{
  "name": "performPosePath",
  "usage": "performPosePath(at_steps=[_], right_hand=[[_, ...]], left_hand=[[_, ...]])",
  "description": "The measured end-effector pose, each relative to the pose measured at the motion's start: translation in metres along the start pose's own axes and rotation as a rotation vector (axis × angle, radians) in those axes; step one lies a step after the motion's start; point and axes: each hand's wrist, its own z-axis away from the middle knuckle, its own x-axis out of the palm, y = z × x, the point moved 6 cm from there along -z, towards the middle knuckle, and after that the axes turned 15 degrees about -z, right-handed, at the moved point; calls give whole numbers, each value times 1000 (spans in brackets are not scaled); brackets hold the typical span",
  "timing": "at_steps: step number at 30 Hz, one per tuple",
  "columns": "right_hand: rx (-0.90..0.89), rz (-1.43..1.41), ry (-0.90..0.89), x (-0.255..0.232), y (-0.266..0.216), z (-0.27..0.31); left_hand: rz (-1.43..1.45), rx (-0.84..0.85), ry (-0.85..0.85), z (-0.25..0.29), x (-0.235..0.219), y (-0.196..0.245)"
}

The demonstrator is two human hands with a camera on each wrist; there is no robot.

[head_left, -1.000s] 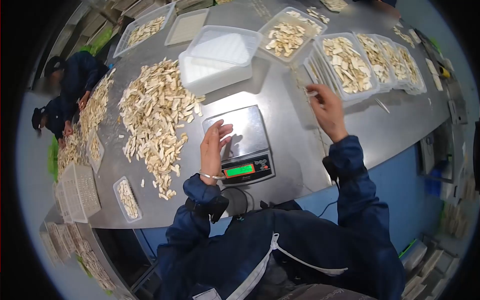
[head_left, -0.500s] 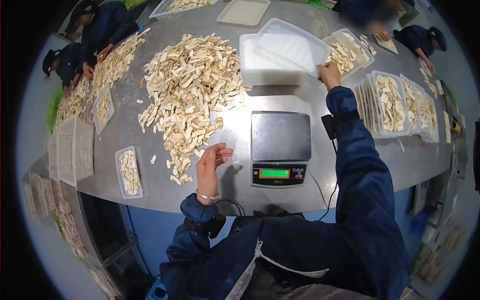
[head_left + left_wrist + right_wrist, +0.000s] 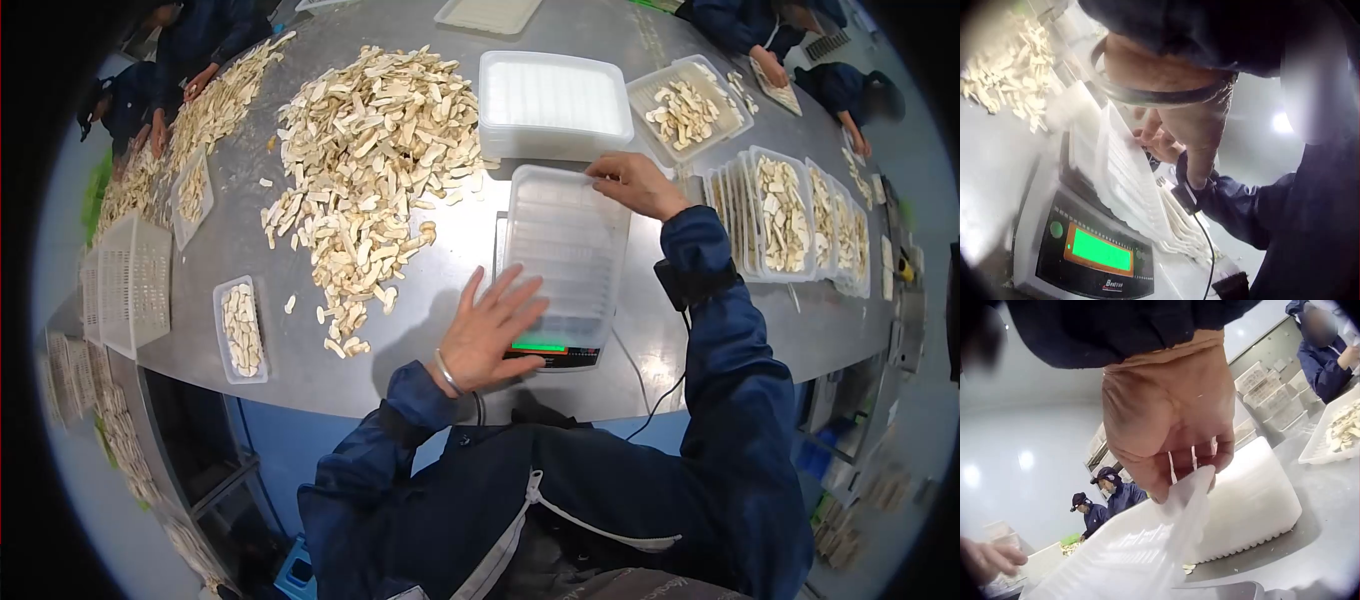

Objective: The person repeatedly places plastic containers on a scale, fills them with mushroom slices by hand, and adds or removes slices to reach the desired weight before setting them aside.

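The right hand (image 3: 632,183) has its grip closed on the far edge of an empty clear plastic tray (image 3: 568,250), thumb and curled fingers pinching the rim, as the right wrist view shows close up (image 3: 1169,434). The left hand (image 3: 490,335) is open, its fingers spread and straight, resting against the tray's near left corner. The tray lies on the platform of a digital scale (image 3: 556,353), covering nearly all of it, with only the green lit display strip showing below the tray's near edge. In the left wrist view the tray looks tilted, its near edge raised above the scale (image 3: 1094,250).

The step in hand seems to be seating an empty tray on the scale. The next move probably calls for letting the tray lie flat and square and freeing both hands from it, so the scale bears only the tray.

Just beyond the scale stands a stack of empty trays (image 3: 553,103). To the left, a large heap of pale sliced pieces (image 3: 365,160) lies on the steel desk (image 3: 300,370). To the right stand filled trays (image 3: 785,212) in a row.

The display's digits cannot be read. Whether the tray is fully settled is unclear. Other workers at the desk's far edges are cut off by the lens rim.
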Motion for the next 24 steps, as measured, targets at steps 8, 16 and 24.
performPosePath(at_steps=[8, 16, 24], right_hand=[[-273, 392, 227, -15, -14, -48], [-234, 534, 66, 4, 10, -80], [-284, 600, 1, 13, 3, -89]], left_hand=[[-35, 72, -172, 12, 47, 12], [19, 46, -134, 25, 47, 1], [45, 33, -132, 25, 48, 1]])
